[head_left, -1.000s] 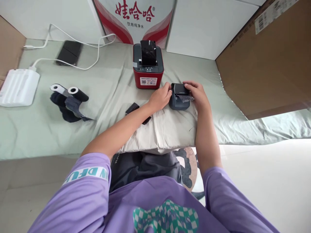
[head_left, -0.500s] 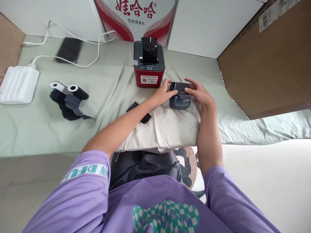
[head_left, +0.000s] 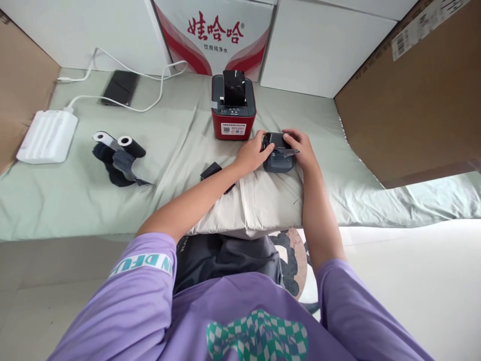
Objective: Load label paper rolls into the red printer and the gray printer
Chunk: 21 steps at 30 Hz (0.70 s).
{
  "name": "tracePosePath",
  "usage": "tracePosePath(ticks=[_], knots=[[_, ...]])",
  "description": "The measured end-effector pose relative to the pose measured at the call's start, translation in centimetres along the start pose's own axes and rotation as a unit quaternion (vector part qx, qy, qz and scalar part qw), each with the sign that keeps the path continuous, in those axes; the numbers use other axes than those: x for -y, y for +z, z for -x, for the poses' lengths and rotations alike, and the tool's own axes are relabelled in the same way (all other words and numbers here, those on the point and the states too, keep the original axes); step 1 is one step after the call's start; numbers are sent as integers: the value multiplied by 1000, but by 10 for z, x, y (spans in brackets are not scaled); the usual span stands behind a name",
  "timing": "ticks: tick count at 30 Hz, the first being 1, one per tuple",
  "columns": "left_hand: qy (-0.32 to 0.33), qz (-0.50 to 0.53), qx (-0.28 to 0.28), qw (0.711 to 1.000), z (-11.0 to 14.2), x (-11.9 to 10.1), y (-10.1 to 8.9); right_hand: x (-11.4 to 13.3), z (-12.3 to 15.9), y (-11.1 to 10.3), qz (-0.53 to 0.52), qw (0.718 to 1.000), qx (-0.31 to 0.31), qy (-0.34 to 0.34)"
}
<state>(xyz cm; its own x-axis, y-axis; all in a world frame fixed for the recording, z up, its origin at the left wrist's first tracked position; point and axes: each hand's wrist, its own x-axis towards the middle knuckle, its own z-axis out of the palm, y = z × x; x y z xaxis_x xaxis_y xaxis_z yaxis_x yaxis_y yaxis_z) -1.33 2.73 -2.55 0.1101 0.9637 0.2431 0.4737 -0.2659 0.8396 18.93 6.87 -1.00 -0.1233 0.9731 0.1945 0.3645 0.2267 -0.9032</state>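
Note:
A small dark printer (head_left: 278,164) sits on the cloth-covered surface near its front edge. A short strip of dark, shiny paper (head_left: 287,151) sticks out across its front. My left hand (head_left: 252,154) grips the printer's left side, thumb on the top near the strip. On the opposite side, my right hand (head_left: 305,150) is closed around the right edge, with fingers at the lid. Behind them stands a red and black printer (head_left: 233,120) with a black strip (head_left: 234,87) rising from its top. A black piece (head_left: 211,170) lies partly hidden under my left forearm.
Two paper rolls, one white-cored black roll (head_left: 132,147) and one partly unwound roll (head_left: 103,138), lie left with crumpled dark paper. Further back are a phone (head_left: 120,87), a white charger (head_left: 48,136) and its cable. A cardboard box (head_left: 409,100) stands right, white boxes behind.
The view has shifted slightly, so things on the surface appear lower. My right hand's fingers have moved a little closer over the small printer's lid; my left hand keeps its grip.

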Motion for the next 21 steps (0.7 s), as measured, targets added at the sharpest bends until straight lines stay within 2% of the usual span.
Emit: tracePosePath(ticks=[9,12,14,17,21], knots=[[21,0,1,1000,3,1,1,-2,-1,0,17,1000,-14,-13],[16,-10,14,1000,1,-5,-6,-3,-2,1,11,1000,-25,-15],[7,-20,23,1000,-6,-13,-19,-3,-2,1,10,999,-32,-22],[22,-3,23,999,-19,-28,-51,-2,-1,1,18,999,-28,-30],[61,7,-15,998,-32,-42,-97,-1,1,1,33,999,-23,-28]])
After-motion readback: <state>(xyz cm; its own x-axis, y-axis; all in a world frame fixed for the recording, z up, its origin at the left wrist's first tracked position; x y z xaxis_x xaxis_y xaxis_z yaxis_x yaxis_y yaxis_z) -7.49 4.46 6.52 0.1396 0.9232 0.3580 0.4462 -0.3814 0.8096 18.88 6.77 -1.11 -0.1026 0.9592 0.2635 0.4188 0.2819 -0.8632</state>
